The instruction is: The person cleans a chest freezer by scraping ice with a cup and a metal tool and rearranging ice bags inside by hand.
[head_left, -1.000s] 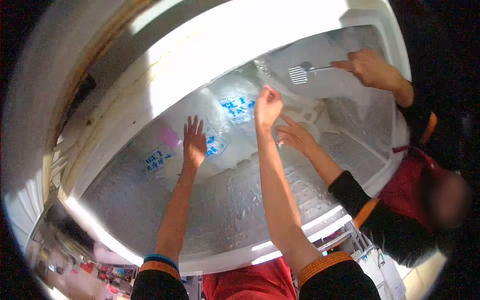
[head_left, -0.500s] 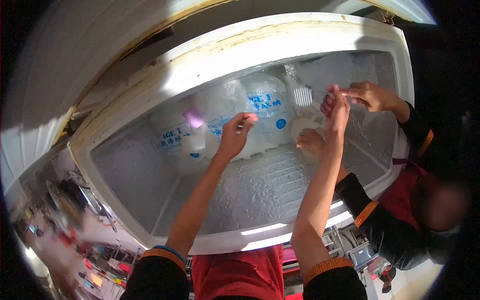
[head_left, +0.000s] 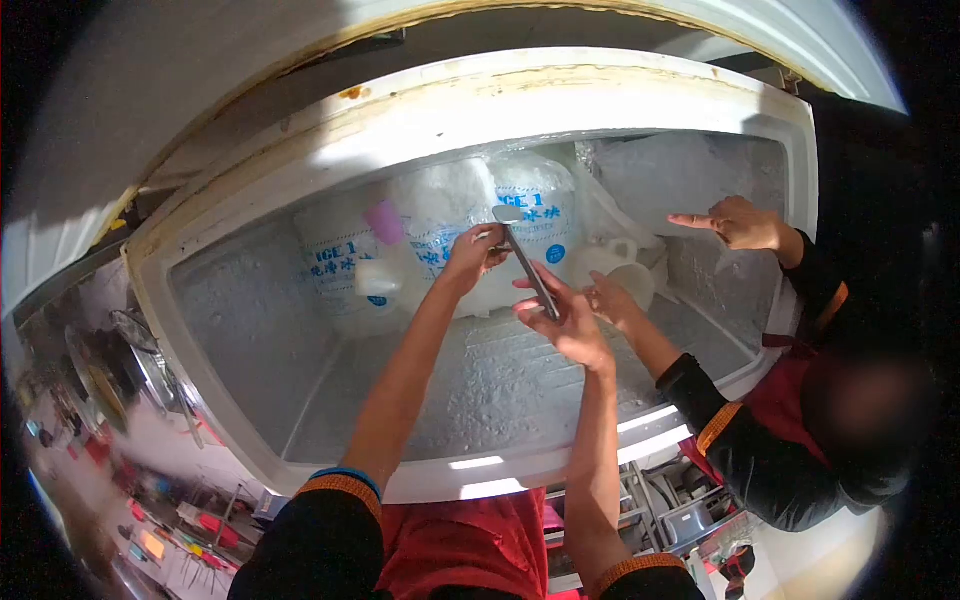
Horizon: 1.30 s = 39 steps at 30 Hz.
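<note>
My right hand [head_left: 572, 322] grips the dark handle of a long-handled tool [head_left: 530, 265] whose flat grey head points up and away. My left hand [head_left: 474, 258] is curled at the head end, with its fingertips against the tool's neck. Both hands are over an open chest freezer [head_left: 300, 478]. Beyond them lie clear bags of ice [head_left: 440, 205] printed in blue. A purple cup-like piece [head_left: 383, 222] and a white cup [head_left: 380, 277] rest on the bags at left. To the right of my hands is a white jug [head_left: 628, 277].
A co-worker stands at the right. One of their hands [head_left: 740, 222] points left over the freezer; the other hand [head_left: 612, 302] is beside my right hand, near the jug. The freezer's frosted floor [head_left: 480, 385] and raised front rim [head_left: 430, 485] are in front of me.
My right hand has come left and down from near the co-worker's pointing hand, bringing the tool to my left hand. The co-worker's upper hand now points, apart from mine.
</note>
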Available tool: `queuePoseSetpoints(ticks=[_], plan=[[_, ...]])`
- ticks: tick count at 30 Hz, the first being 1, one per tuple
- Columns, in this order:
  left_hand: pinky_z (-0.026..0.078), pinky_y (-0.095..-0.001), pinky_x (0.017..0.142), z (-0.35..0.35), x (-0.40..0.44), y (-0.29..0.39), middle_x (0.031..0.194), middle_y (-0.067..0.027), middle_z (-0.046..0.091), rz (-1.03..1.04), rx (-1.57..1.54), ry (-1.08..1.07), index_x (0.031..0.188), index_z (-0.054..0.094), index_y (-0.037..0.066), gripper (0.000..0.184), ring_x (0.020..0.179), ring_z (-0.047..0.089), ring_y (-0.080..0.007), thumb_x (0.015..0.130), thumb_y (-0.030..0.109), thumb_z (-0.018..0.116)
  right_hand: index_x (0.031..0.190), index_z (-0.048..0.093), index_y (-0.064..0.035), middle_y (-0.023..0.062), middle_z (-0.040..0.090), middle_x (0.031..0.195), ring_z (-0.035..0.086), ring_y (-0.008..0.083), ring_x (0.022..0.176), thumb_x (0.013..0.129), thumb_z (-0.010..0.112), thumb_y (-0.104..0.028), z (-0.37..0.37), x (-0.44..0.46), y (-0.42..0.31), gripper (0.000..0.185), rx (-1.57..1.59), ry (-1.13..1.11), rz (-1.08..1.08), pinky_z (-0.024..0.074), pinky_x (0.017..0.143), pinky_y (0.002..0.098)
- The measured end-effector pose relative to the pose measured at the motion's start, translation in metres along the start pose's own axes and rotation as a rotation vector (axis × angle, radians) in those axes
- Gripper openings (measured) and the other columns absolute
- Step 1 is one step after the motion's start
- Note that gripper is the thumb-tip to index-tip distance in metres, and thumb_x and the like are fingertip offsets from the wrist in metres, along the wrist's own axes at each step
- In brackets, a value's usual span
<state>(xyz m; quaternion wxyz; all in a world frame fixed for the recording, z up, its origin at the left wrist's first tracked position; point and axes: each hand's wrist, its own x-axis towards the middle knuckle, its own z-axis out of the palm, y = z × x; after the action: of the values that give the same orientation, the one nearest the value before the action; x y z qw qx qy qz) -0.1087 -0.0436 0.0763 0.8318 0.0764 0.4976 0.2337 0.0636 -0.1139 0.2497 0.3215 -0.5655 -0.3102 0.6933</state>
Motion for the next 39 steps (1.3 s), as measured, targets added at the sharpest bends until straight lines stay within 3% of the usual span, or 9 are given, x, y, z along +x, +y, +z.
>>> queuePoseSetpoints(ticks=[8,10,12,20,24,27,30,32,39], plan=[[0.066,-0.0325,0.070,-0.006,0.057,-0.030,0.106,-0.0165,0.065,0.364,0.068,0.067,0.114,0.062,-0.007,0.026,0.088,0.070,-0.0229,0.094,0.008,0.069,0.120,0.057,0.0045,0.0271,0.070,0.103,0.072,0.0375,0.087,0.096,0.058,-0.012,-0.030,0.084,0.082,0.029,-1.068,-0.024,0.173,0.0567,0.074,0.0469],[0.062,-0.0412,0.083,-0.025,0.058,-0.023,0.117,-0.0180,0.063,0.386,0.206,0.078,0.116,0.064,-0.002,0.028,0.105,0.066,-0.0286,0.092,0.011,0.071,0.102,0.057,-0.0003,0.0291,0.068,0.091,0.067,0.0467,0.087,0.099,0.049,-0.018,-0.021,0.100,0.100,0.020,-1.098,0.222,-0.172,0.0529,0.074,0.0561],[0.049,-0.0494,0.098,-0.043,0.037,-0.004,0.129,-0.0160,0.057,0.782,1.522,0.543,0.121,0.063,0.003,0.038,0.124,0.053,-0.0325,0.088,0.018,0.074,0.103,0.057,-0.0020,0.0271,0.069,0.089,0.067,0.0461,0.084,0.099,0.049,-0.020,-0.014,0.108,0.087,0.020,-1.171,0.211,-0.074,0.0528,0.073,0.0559],[0.046,-0.0412,0.092,-0.091,0.017,-0.009,0.108,-0.0081,0.060,0.776,2.069,0.299,0.115,0.064,0.007,0.039,0.108,0.056,-0.0267,0.088,0.035,0.070,0.101,0.058,-0.0042,0.0247,0.069,0.085,0.067,0.0460,0.082,0.102,0.048,-0.026,-0.032,0.137,0.115,0.024,-1.286,0.362,0.128,0.0524,0.071,0.0556],[0.050,-0.0382,0.083,-0.108,0.014,-0.010,0.090,-0.0044,0.065,0.863,2.029,0.226,0.098,0.066,0.012,0.022,0.094,0.063,-0.0231,0.089,0.031,0.069,0.090,0.060,-0.0017,0.0243,0.069,0.085,0.068,0.0437,0.080,0.104,0.045,-0.024,-0.034,0.130,0.137,0.031,-1.204,0.401,0.106,0.0507,0.069,0.0548],[0.051,-0.0396,0.078,-0.113,0.010,-0.001,0.086,-0.0060,0.067,0.755,2.012,0.048,0.090,0.067,0.013,0.013,0.085,0.067,-0.0256,0.090,0.027,0.067,0.091,0.065,-0.0009,0.0233,0.067,0.078,0.065,0.0453,0.075,0.102,0.048,-0.020,0.011,0.123,0.145,0.028,-0.494,0.696,-0.018,0.0484,0.066,0.0491],[0.052,-0.0419,0.075,-0.110,0.008,0.002,0.084,-0.0089,0.069,0.758,1.944,0.060,0.087,0.068,0.012,0.011,0.081,0.067,-0.0279,0.090,0.023,0.065,0.091,0.065,-0.0019,0.0223,0.065,0.075,0.064,0.0429,0.074,0.101,0.049,-0.020,0.007,0.145,0.231,0.026,-0.696,0.690,-0.188,0.0480,0.065,0.0467],[0.052,-0.0431,0.074,-0.114,0.017,0.012,0.083,-0.0104,0.069,0.819,1.875,0.050,0.086,0.069,0.011,0.011,0.080,0.068,-0.0292,0.091,0.020,0.064,0.087,0.063,-0.0010,0.0223,0.064,0.074,0.063,0.0407,0.072,0.101,0.049,-0.019,0.009,0.155,0.227,0.027,-0.865,0.611,0.047,0.0475,0.065,0.0451],[0.052,-0.0462,0.071,-0.118,0.003,0.016,0.082,-0.0141,0.070,0.836,1.706,-0.031,0.087,0.070,0.007,0.008,0.081,0.068,-0.0340,0.087,0.010,0.062,0.079,0.054,0.0018,0.0158,0.055,0.061,0.053,0.0305,0.058,0.106,0.042,-0.032,0.058,0.178,0.119,0.045,-0.344,1.292,-0.399,0.0448,0.060,0.0436]])
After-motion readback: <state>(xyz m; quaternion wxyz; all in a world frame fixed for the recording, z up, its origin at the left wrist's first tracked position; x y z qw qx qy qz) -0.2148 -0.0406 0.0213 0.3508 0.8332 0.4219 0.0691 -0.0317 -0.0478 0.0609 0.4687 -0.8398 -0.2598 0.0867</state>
